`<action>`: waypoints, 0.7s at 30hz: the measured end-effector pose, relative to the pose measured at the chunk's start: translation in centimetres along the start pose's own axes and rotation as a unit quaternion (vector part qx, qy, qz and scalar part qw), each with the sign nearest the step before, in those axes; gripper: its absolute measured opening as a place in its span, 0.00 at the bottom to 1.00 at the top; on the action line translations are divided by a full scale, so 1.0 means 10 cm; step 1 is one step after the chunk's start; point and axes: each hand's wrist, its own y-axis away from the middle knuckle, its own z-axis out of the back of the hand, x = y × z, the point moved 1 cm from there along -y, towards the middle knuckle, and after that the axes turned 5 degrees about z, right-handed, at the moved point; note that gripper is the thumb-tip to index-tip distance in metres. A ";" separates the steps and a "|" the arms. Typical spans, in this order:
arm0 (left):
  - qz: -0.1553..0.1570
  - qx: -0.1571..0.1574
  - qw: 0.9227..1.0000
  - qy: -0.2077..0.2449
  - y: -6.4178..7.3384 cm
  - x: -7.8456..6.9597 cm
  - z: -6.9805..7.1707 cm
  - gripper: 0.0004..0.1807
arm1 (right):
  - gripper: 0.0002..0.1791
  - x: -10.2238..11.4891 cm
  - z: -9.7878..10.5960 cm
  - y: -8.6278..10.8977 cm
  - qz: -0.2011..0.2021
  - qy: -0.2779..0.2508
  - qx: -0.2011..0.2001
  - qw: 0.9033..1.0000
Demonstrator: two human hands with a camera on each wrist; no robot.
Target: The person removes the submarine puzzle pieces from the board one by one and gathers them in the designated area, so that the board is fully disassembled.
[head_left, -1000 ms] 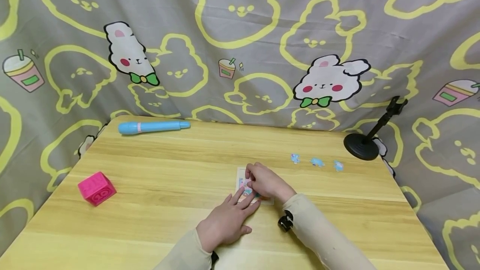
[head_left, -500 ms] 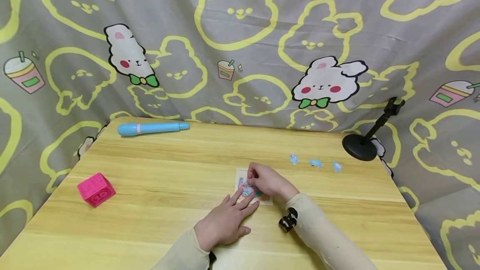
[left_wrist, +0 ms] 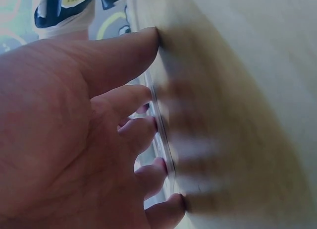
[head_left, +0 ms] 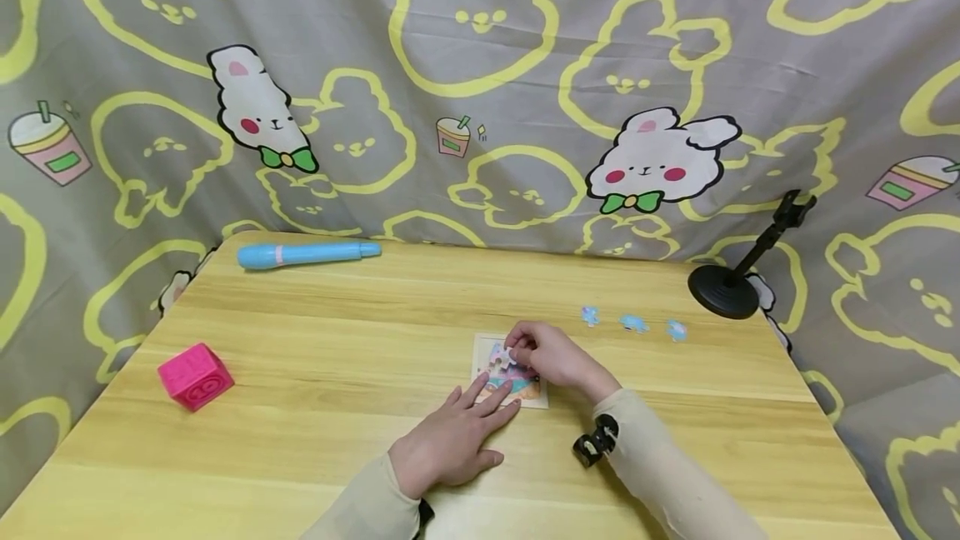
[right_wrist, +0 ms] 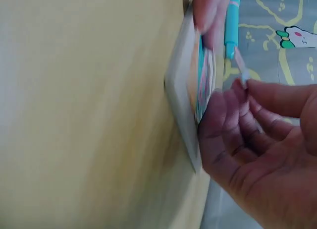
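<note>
A small jigsaw puzzle board (head_left: pixel 481 344) with a pale frame and a pink and blue picture lies on the table in front of me. My left hand (head_left: pixel 452 442) rests flat with spread fingers, its fingertips on the board's near edge. Between thumb and fingers, my right hand (head_left: pixel 553 357) pinches a jigsaw piece (right_wrist: pixel 241 65), raised off the picture in the right wrist view. Some wood-coloured gaps show in the picture near that piece. Three loose blue jigsaw pieces (head_left: pixel 633 323) lie in a row behind and right of the board.
A pink block (head_left: pixel 196 377) sits at the left of the wooden table (head_left: pixel 337 340). At the back left lies a blue toy microphone (head_left: pixel 309 254). A black stand (head_left: pixel 724 291) with a tilted arm is at the back right. A patterned curtain (head_left: pixel 517 107) hangs behind the table.
My right hand has moved slightly right and lifted the pinched jigsaw piece, baring more of the picture. The left hand stays in place on the board.
</note>
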 end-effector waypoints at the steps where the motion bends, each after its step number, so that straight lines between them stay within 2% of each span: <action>1: -0.002 -0.002 1.000 0.000 0.00 0.00 0.00 0.36 | 0.04 -0.01 0.04 0.02 0.003 -0.003 -0.001 1.000; 7: -0.003 -0.008 1.000 0.000 0.00 -0.02 0.02 0.36 | 0.05 -0.12 0.29 0.13 0.026 -0.027 -0.024 0.999; 11: -0.002 -0.005 1.000 0.004 0.00 -0.02 0.03 0.36 | 0.06 -0.21 0.43 0.20 0.033 -0.037 -0.026 0.998; 16: -0.003 -0.001 1.000 0.015 0.00 -0.01 0.04 0.36 | 0.07 -0.34 0.58 0.29 0.022 -0.041 -0.028 0.999; 19: -0.004 0.001 1.000 0.022 0.00 0.00 0.04 0.36 | 0.07 -0.41 0.65 0.34 0.012 -0.030 -0.024 0.999; 21: -0.004 0.001 1.000 0.026 0.00 0.00 0.04 0.36 | 0.07 -0.45 0.70 0.36 0.013 -0.001 -0.017 1.000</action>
